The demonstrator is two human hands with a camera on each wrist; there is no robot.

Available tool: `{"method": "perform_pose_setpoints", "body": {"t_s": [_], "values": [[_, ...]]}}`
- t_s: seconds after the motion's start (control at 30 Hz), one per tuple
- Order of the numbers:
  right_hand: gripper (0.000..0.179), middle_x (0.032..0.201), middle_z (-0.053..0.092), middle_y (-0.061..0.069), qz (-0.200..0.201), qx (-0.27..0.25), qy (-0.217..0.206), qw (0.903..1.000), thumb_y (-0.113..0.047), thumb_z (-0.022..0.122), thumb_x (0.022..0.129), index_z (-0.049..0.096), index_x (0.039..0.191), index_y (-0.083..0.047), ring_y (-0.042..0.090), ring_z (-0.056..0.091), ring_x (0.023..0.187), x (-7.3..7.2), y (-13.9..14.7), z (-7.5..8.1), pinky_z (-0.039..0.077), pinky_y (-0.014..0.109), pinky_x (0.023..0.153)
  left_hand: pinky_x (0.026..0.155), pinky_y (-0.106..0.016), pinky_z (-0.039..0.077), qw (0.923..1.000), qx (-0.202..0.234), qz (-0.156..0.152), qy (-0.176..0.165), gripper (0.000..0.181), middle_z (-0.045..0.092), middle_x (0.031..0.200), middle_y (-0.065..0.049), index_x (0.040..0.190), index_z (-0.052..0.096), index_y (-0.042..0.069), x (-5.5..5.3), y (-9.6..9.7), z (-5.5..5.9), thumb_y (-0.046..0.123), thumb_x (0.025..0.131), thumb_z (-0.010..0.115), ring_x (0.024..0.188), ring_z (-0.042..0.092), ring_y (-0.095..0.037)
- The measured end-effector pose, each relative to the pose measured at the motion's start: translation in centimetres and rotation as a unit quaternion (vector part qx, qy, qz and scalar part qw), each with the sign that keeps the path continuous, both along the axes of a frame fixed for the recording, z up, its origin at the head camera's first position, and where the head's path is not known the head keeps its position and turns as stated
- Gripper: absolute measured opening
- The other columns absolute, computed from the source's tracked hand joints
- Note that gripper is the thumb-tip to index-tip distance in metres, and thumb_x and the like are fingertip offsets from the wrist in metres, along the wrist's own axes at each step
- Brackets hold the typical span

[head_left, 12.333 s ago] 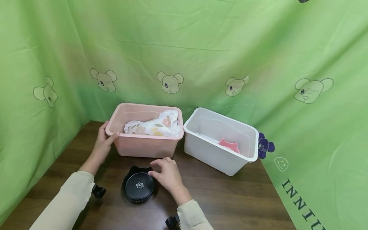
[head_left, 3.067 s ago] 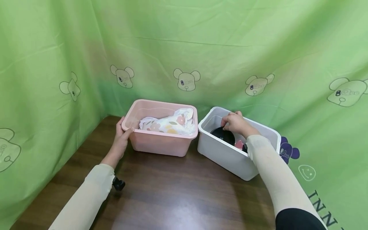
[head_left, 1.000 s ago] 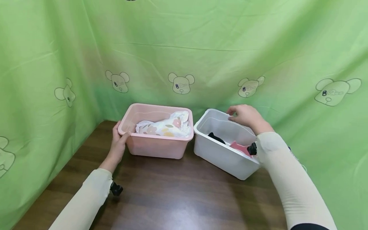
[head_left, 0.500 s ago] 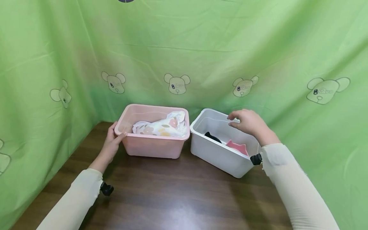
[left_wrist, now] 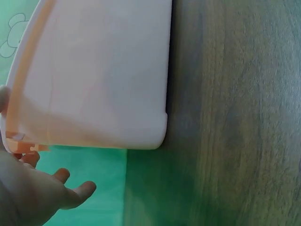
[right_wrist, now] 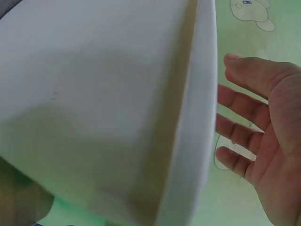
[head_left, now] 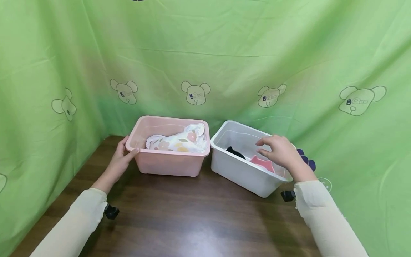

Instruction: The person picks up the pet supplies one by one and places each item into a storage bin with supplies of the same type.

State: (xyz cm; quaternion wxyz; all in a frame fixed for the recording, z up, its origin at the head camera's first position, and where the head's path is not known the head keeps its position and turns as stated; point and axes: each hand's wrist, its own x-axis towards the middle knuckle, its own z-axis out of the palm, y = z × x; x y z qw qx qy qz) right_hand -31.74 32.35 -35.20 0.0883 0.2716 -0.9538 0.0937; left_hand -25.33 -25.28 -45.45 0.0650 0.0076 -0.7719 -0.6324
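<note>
My left hand [head_left: 119, 161] holds the left corner of a pink plastic storage bin [head_left: 168, 165], thumb on the front rim. The left wrist view shows the bin's side wall [left_wrist: 103, 80] with the hand [left_wrist: 33, 190] at its rim. Inside the bin is a white floral cloth bundle [head_left: 179, 142] with ruffled edges. My right hand [head_left: 282, 153] hovers over the right part of a white storage bin [head_left: 239, 174], fingers loosely bent, holding nothing. In that bin lie a pink cat-ear bowl [head_left: 262, 163] and a black cat-ear bowl [head_left: 235, 152], both partly hidden by the front wall.
Both bins stand at the back of a dark wooden table [head_left: 179, 210], their neighbouring corners close together. A green curtain [head_left: 224, 53] with bear prints hangs behind and along both sides. Black wrist cameras sit on both sleeves.
The black bowl went from the table into the white bin and was let go. The right hand has since drawn back toward the bin's front right. The left hand keeps its hold.
</note>
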Motion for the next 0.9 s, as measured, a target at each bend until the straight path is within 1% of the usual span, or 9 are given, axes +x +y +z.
{"method": "perform_pose_setpoints", "body": {"t_s": [0.13,0.27,0.37,0.47,0.57,0.7,0.77,0.9], "values": [[0.024,0.116,0.075,0.010,-0.019,-0.027,0.009,0.9994,-0.024,0.074,0.095,0.075,0.116,-0.012,0.037,0.062,0.115,1.7,1.1,-0.3,0.039,0.063,0.102,0.123,-0.057,0.017,0.9996,-0.027,-0.008,0.000,0.087,0.022,0.166,-0.024,0.165,0.003,0.007,-0.1,0.0,0.2,0.025,0.103,0.061,0.152,0.021,-0.037],[0.026,0.119,0.074,0.011,-0.037,-0.045,0.028,0.9979,-0.024,0.074,0.095,0.074,0.118,-0.011,0.039,0.060,0.121,2.7,1.4,-0.9,0.036,0.064,0.106,0.120,-0.062,0.021,0.9981,-0.060,-0.015,0.004,0.089,0.027,0.163,-0.028,0.165,0.002,0.006,0.0,-0.7,0.6,0.030,0.103,0.062,0.150,0.024,-0.042],[0.029,0.121,0.073,0.012,-0.039,-0.048,0.049,0.9969,-0.025,0.074,0.095,0.073,0.120,-0.011,0.038,0.060,0.122,3.3,1.3,-1.9,0.037,0.062,0.103,0.118,-0.065,0.023,0.9959,-0.089,-0.018,-0.001,0.090,0.027,0.162,-0.030,0.164,0.003,0.004,0.3,-1.5,1.0,0.031,0.103,0.063,0.149,0.024,-0.045],[0.029,0.119,0.073,0.012,-0.040,-0.057,0.078,0.9945,-0.024,0.075,0.094,0.073,0.119,-0.012,0.037,0.061,0.117,4.2,1.4,-2.9,0.040,0.058,0.095,0.118,-0.068,0.022,0.9918,-0.127,-0.019,-0.007,0.091,0.026,0.162,-0.031,0.164,0.005,0.003,0.5,-2.0,1.2,0.037,0.102,0.063,0.150,0.023,-0.047],[0.028,0.117,0.074,0.012,-0.041,-0.074,0.107,0.9906,-0.023,0.076,0.092,0.073,0.118,-0.013,0.036,0.063,0.113,4.9,1.8,-3.4,0.040,0.056,0.091,0.117,-0.070,0.021,0.9824,-0.186,-0.009,-0.010,0.093,0.024,0.164,-0.030,0.164,0.011,0.002,0.7,-2.3,1.4,0.046,0.101,0.062,0.151,0.021,-0.049],[0.031,0.117,0.073,0.012,-0.042,-0.091,0.128,0.9866,-0.020,0.078,0.091,0.072,0.120,-0.013,0.036,0.062,0.112,5.6,2.2,-3.9,0.039,0.055,0.090,0.112,-0.072,0.027,0.9661,-0.257,0.017,0.011,0.090,0.032,0.160,-0.030,0.161,0.023,-0.001,1.1,-2.7,2.0,0.053,0.099,0.062,0.146,0.028,-0.052],[0.033,0.116,0.073,0.013,-0.045,-0.095,0.134,0.9853,-0.019,0.078,0.090,0.071,0.121,-0.012,0.037,0.062,0.111,6.0,2.4,-4.2,0.039,0.054,0.089,0.109,-0.072,0.030,0.9599,-0.278,0.026,0.025,0.087,0.037,0.157,-0.030,0.158,0.029,-0.002,1.4,-2.9,2.2,0.054,0.099,0.062,0.143,0.032,-0.053],[0.035,0.113,0.074,0.014,-0.049,-0.105,0.149,0.9820,-0.018,0.079,0.088,0.071,0.121,-0.010,0.037,0.061,0.106,6.9,2.9,-4.8,0.038,0.051,0.087,0.109,-0.075,0.028,0.9506,-0.305,0.030,0.047,0.082,0.040,0.156,-0.030,0.155,0.036,-0.002,1.8,-3.5,2.2,0.051,0.099,0.062,0.142,0.032,-0.055]]}}
